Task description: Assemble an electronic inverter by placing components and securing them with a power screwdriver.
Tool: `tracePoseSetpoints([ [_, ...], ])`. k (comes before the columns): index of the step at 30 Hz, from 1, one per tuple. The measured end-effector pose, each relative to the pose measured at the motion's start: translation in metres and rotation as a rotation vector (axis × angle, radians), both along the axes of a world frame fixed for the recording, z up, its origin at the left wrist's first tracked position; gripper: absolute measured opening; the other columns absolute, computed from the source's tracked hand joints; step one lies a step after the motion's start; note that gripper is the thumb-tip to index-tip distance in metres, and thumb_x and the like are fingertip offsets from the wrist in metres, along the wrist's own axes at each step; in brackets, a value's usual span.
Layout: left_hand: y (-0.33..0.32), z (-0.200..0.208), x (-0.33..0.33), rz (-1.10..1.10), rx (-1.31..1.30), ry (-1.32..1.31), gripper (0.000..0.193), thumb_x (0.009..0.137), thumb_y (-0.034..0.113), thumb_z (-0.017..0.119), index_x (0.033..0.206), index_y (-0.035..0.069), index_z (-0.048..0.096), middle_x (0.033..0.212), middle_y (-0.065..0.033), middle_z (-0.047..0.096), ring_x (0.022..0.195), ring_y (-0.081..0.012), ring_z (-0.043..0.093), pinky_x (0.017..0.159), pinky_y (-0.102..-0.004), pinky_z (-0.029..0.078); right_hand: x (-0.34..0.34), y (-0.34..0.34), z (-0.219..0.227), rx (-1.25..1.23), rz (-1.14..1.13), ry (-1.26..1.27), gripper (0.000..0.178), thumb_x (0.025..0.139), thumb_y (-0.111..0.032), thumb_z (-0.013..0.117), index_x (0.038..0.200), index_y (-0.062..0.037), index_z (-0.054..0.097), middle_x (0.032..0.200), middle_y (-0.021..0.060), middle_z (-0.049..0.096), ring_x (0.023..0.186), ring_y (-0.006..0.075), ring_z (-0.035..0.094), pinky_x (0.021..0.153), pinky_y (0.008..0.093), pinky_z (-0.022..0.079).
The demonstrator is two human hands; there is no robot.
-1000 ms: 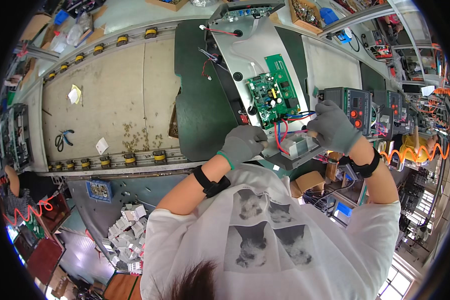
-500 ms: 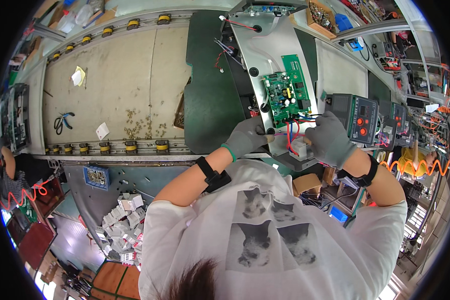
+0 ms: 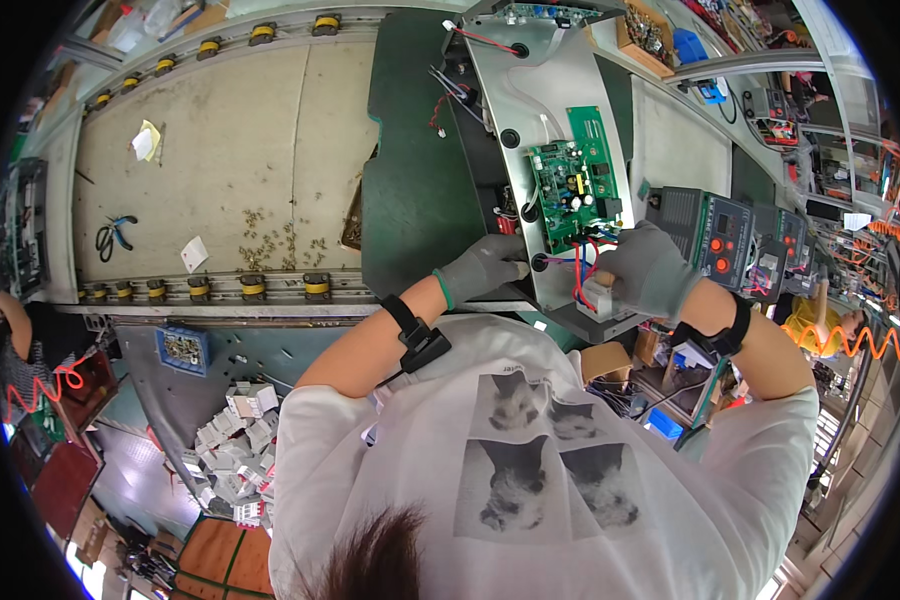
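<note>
A long silver metal panel (image 3: 500, 95) stretches away from me, with a green circuit board (image 3: 597, 160) mounted on its right side. My left hand (image 3: 481, 271), in a grey glove, has its fingers curled against the panel's near left edge, beside a black grommet (image 3: 540, 262). At the near end of the board, my gloved right hand (image 3: 652, 268) is closed around red and blue wires (image 3: 578, 285); its fingertips are partly hidden. These wires run down to a pale block-shaped part (image 3: 597, 294) just below that hand.
Grey devices with red knobs (image 3: 720, 240) stand to the right. A green mat (image 3: 415, 190) lies under the panel. On the left are blue-handled pliers (image 3: 116, 238), scattered small brass-coloured parts (image 3: 260, 245) and roller rails (image 3: 253, 286). Light-grey parts (image 3: 235, 445) are heaped at lower left.
My left hand has drawn back leftward, uncovering the grommet. My right hand has shifted slightly left and down over the wires. The whole view has shifted a little.
</note>
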State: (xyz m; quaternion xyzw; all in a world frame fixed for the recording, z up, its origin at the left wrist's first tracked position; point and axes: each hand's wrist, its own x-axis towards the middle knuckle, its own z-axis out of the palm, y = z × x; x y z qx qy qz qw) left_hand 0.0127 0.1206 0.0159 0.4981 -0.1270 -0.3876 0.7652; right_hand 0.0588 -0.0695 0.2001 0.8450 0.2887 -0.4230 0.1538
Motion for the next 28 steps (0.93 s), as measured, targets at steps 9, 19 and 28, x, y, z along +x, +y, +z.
tracePoseSetpoints([
  [9, -0.003, -0.009, 0.002, -0.036, 0.191, -0.015, 0.018, 0.084, 0.001, 0.058, 0.101, -0.003, 0.06, 0.084, -0.008, 0.063, 0.074, -0.0118, 0.056, 0.069, -0.0275, 0.049, 0.02, -0.02, -0.004, 0.252, 0.114, 0.125, 0.022, 0.071, -0.011, 0.057, 0.088, -0.0203, 0.067, 0.071, 0.0051, 0.062, 0.075, 0.0248, 0.06, 0.078, 0.0387, 0.043],
  [19, -0.002, -0.025, 0.003, -0.024, -0.02, 0.048, 0.01, 0.087, 0.005, 0.055, 0.093, -0.001, 0.06, 0.076, -0.0032, 0.059, 0.069, -0.0095, 0.053, 0.064, -0.0265, 0.047, -0.014, -0.01, -0.011, 0.119, 0.032, -0.102, 0.018, 0.071, -0.016, 0.061, 0.089, -0.0182, 0.066, 0.071, 0.0065, 0.063, 0.073, 0.0256, 0.062, 0.07, 0.0393, 0.045],
  [28, 0.001, -0.017, -0.005, 0.025, -0.044, 0.127, 0.014, 0.091, 0.013, 0.052, 0.086, 0.001, 0.057, 0.073, -0.0021, 0.057, 0.068, -0.0091, 0.052, 0.065, -0.0265, 0.046, -0.016, -0.008, 0.012, 0.227, -0.121, -0.125, 0.017, 0.08, -0.025, 0.06, 0.093, -0.0151, 0.067, 0.07, 0.0062, 0.064, 0.078, 0.028, 0.063, 0.074, 0.0395, 0.046],
])
